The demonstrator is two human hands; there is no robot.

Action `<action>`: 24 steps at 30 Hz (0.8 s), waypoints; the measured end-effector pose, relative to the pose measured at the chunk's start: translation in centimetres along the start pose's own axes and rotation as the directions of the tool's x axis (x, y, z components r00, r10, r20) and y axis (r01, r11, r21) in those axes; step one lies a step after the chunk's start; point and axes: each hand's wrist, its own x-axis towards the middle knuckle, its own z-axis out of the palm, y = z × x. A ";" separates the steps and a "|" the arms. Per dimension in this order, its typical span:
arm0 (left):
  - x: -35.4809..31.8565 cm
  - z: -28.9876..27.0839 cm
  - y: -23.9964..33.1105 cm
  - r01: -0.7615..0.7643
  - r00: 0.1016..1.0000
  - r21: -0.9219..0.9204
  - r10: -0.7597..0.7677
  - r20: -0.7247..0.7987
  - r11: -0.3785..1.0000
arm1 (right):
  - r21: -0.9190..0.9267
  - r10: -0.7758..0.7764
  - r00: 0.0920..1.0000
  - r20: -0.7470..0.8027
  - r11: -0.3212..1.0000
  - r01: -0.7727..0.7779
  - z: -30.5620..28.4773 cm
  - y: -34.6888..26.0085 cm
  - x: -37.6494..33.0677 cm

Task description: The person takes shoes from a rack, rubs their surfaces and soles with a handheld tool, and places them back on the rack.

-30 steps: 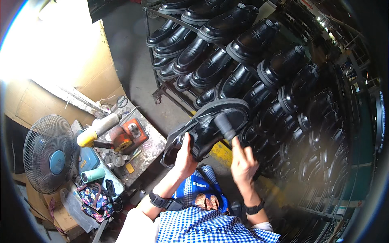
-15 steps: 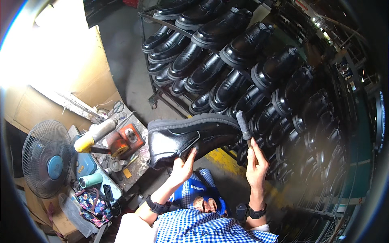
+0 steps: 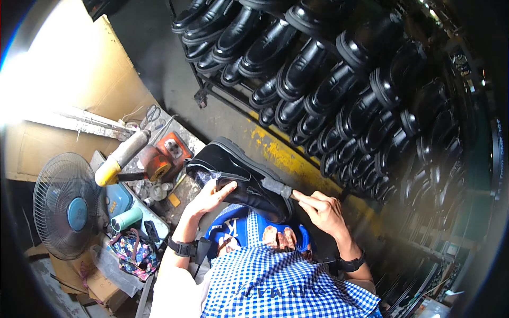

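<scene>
My left hand point(image 3: 205, 200) grips a black leather shoe point(image 3: 255, 195) by its side, the thumb laid across the upper near the opening. The shoe is tilted, its thick dark sole facing away from me and its toe pointing to the lower right. Clear wrapping shows at the shoe's opening. Between the fingers of my right hand point(image 3: 324, 213) is a small stick with a grey fuzzy head point(image 3: 277, 186). That head lies against the front part of the shoe, close to the sole edge.
Racks of black shoes point(image 3: 302, 69) stand ahead and to the right, beyond a yellow floor stripe point(image 3: 265, 137). On my left a cluttered workbench point(image 3: 188, 139) holds a yellow-and-silver tool point(image 3: 123, 158), an orange device point(image 3: 172, 148) and scissors point(image 3: 151, 115). A fan point(image 3: 66, 206) and a green cup point(image 3: 126, 218) are nearer.
The shoe has come lower and tipped, its toe swinging down toward me. My right hand has moved down and tilted the stick, bringing its fuzzy head across the shoe. The view has shifted.
</scene>
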 end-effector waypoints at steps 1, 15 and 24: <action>-0.3 -0.2 -0.4 0.076 0.995 0.088 -0.081 0.055 0.993 | -0.011 0.031 0.998 0.056 0.999 -0.030 0.1 0.1 -0.8; -0.1 0.9 0.7 0.099 0.980 -0.133 -0.073 0.186 0.986 | 0.099 0.221 0.961 0.167 0.966 -0.239 -0.5 1.3 -6.5; 0.9 0.7 0.9 0.081 0.966 -0.042 -0.068 0.248 0.996 | 0.158 0.209 0.975 0.075 0.963 -0.219 0.6 1.3 -5.8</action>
